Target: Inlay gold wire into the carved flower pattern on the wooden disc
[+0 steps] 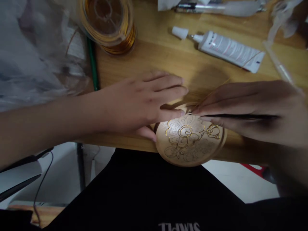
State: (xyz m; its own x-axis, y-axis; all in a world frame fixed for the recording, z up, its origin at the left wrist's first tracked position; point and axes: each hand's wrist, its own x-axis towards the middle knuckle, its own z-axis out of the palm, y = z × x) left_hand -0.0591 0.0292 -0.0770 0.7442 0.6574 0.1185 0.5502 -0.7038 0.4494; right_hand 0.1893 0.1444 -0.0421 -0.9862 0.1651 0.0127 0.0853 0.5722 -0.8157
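Note:
A round wooden disc with a drawn flower pattern lies at the table's front edge; gold wire outlines part of the flower. My left hand rests at the disc's upper left, fingers apart, index fingertip on its surface and thumb at its left rim. From the right, my right hand pinches dark tweezers, whose tip meets the disc near my left index finger. A thin gold wire runs from beside the right fingertips up to the right.
A spool of gold wire stands at the upper left, beside a green rod and clear plastic bags. A white glue tube, its cap and a pen lie beyond the hands.

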